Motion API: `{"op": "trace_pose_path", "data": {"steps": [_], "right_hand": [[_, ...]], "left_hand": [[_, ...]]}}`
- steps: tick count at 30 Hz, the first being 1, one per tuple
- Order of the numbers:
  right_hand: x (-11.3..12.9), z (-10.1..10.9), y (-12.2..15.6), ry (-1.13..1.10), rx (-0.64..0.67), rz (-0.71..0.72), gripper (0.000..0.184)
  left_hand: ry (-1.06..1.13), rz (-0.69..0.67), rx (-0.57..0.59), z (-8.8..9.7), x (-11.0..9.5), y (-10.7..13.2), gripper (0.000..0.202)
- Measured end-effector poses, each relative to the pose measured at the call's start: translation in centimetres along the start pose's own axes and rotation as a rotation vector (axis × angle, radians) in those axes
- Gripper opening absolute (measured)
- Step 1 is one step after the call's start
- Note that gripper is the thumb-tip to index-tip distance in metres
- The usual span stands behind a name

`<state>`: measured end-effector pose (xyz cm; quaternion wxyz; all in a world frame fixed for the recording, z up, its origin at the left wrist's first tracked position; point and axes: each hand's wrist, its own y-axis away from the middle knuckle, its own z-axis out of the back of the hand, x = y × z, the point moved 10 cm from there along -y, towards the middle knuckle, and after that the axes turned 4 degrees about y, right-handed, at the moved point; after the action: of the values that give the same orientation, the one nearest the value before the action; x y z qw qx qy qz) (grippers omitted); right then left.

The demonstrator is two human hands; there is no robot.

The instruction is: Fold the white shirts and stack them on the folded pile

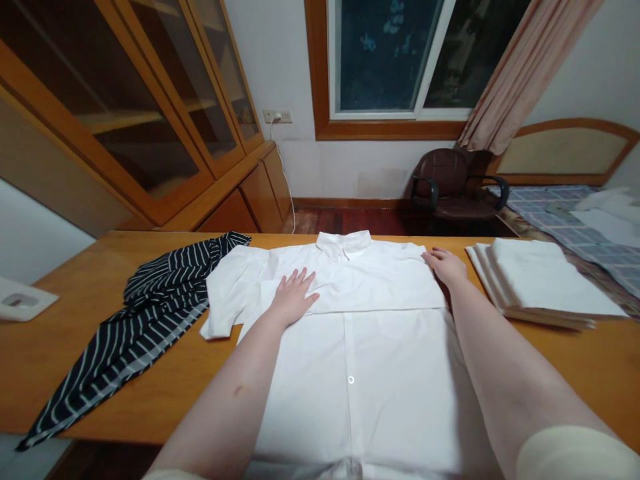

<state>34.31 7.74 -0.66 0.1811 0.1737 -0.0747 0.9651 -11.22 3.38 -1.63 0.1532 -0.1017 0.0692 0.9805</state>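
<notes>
Two bare hands on one white shirt. Your left hand [295, 299] lies flat on the chest panel, fingers spread, palm down, pressing on cloth and gripping nothing. Your right hand [447, 268] rests at the shirt's right shoulder edge, fingers slightly bent; cannot tell whether they pinch any fabric.

White shirt [395, 353]: mid-table, collar close to the far edge, body running toward the near edge and out of view at bottom. One short sleeve spread out to your left; a straight line crosses the chest just below your left hand.

Left of it, a black-and-white striped garment [145, 320] lies bunched, from the table's far edge down to the near edge toward the left corner, its upper end touching or very near the sleeve. White object [25, 300], partly cut off, at the table's left end.

Right of your right hand, a stack of folded white cloth [540, 277] near the far right part of the wooden table [85, 373].

Beyond the far edge: brown armchair [445, 180], bed [570, 207].
</notes>
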Motion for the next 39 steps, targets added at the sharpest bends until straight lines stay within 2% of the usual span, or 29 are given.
{"op": "trace_pose_path", "data": {"steps": [4, 9, 11, 14, 18, 25, 31, 36, 39], "right_hand": [[-1.2, 0.0, -0.5, -0.036, -0.042, -0.05, 0.036], [-3.1, 0.1, -0.3, -0.029, -0.03, -0.246, 0.031], [-2.7, 0.3, -0.3, -0.02, -0.039, -0.228, 0.034], [-1.4, 0.3, -0.6, -0.041, -0.032, -0.095, 0.038], [-0.3, -0.3, -0.8, -0.077, 0.018, 0.035, 0.034], [-1.2, 0.2, -0.2, -0.002, -0.037, -0.091, 0.025], [-1.4, 0.4, -0.1, -0.041, -0.037, -0.128, 0.021], [-2.6, 0.0, -0.5, -0.241, -0.043, -0.159, 0.035], [-2.1, 0.7, -1.0, -0.197, -0.059, -0.135, 0.042]], "left_hand": [[0.001, 0.002, 0.005, 0.1, -0.1, 0.1, 0.061], [0.007, 0.001, 0.006, 0.1, -0.2, 0.1, 0.062], [0.011, -0.002, 0.004, 0.0, -0.1, 0.1, 0.061], [0.009, -0.004, 0.0, -0.1, 0.0, 0.0, 0.062], [0.013, -0.005, -0.004, -0.1, 0.0, 0.0, 0.062], [0.078, -0.028, -0.059, 1.0, -0.8, 0.0, 0.054], [0.015, -0.007, -0.025, 0.6, -0.5, -0.2, 0.058], [-0.028, -0.017, -0.002, -0.1, -0.4, -0.4, 0.059], [-0.036, -0.015, 0.003, -0.3, -0.3, -0.5, 0.059]]}}
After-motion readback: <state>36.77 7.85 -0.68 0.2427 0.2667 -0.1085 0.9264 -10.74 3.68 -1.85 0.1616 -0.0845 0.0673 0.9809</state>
